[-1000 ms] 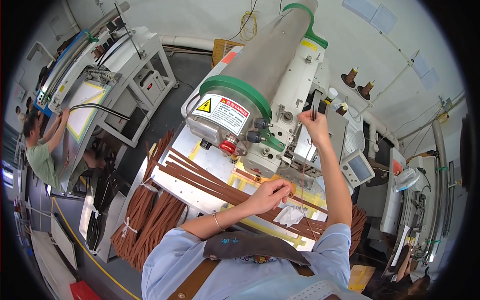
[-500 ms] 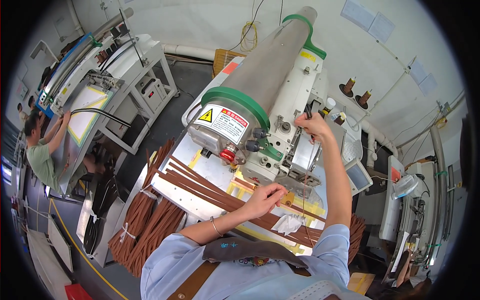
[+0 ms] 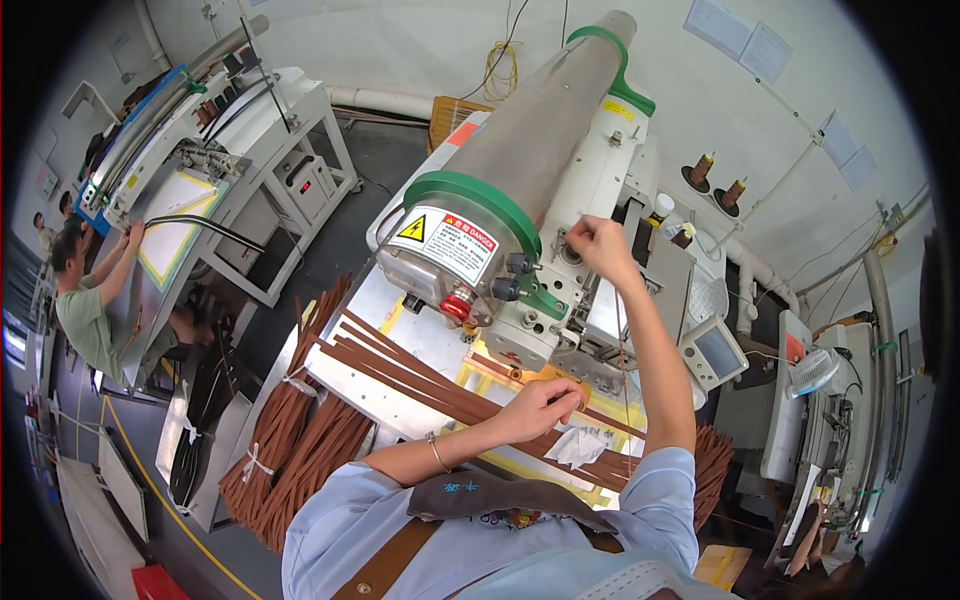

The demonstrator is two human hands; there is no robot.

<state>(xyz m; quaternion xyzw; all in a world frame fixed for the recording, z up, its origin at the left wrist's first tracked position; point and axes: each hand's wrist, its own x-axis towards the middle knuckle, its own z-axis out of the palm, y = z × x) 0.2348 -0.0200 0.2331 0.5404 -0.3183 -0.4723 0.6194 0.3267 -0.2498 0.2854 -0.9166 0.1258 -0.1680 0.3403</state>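
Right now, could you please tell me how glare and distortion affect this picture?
Head view: black corners, and the fisheye lens bows the grey pipe at far right; head view: the metal plate under the brown strips glares almost white; head view: the grey cylinder has a soft sheen; head view: fine detail at the right hand is unclear.

A workshop, apparently one for industrial sewing, is indicated by the large machine (image 3: 520, 150), which is fitted with a control screen (image 3: 715, 352) and flanked by spools of brown thread (image 3: 703, 170) on the right. Brown strips (image 3: 290, 460) are tied in bundles at the near left; at the far left, a similar machine (image 3: 140, 170) is attended by a co-worker (image 3: 90, 320).
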